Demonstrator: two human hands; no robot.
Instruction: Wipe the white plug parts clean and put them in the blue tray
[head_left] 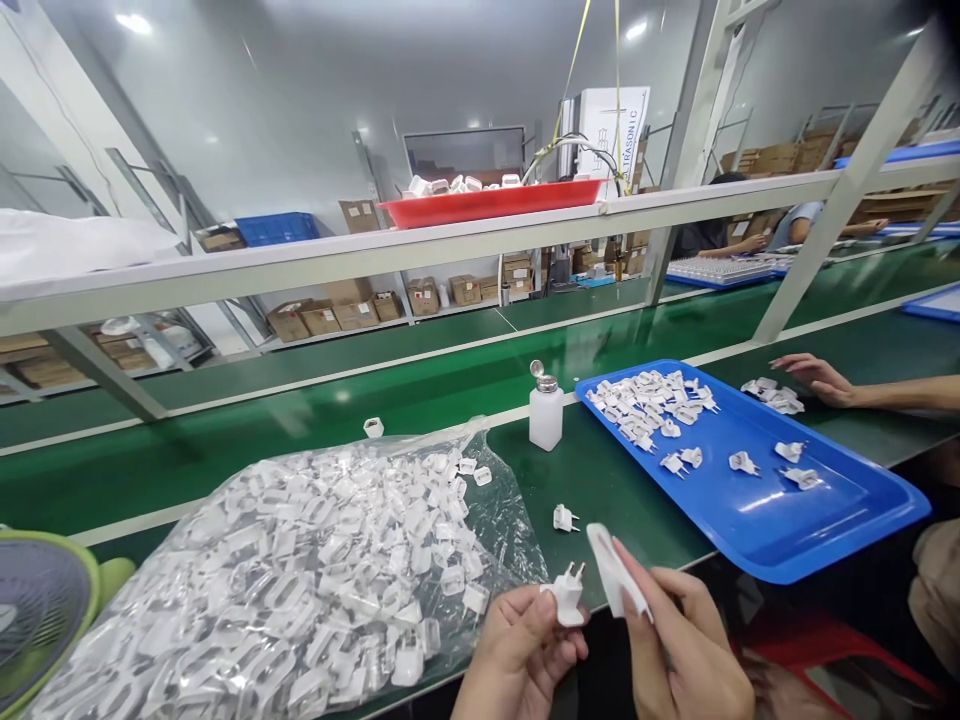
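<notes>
My left hand [525, 645] grips a white two-pin plug piece [568, 598], pins pointing up. Just to its right, my right hand [679, 630] pinches a folded white cloth or paper [613, 572] between thumb and fingers. The two held things are close but apart. Behind them a single white plug [565, 518] lies on the green table. To the left, a clear plastic bag [517, 515] is spread under a large heap of white housings [322, 560]. A blue tray [772, 535] at the right holds many white plugs [649, 400], heaped mostly at its far left end.
A white bottle with a metal cap [546, 415] stands behind the lone plug. One housing [373, 428] lies on the green belt. Another person's hand [817, 378] reaches over plugs right of the tray. A green fan [45, 610] is at the left; a red tray [495, 203] sits on the shelf.
</notes>
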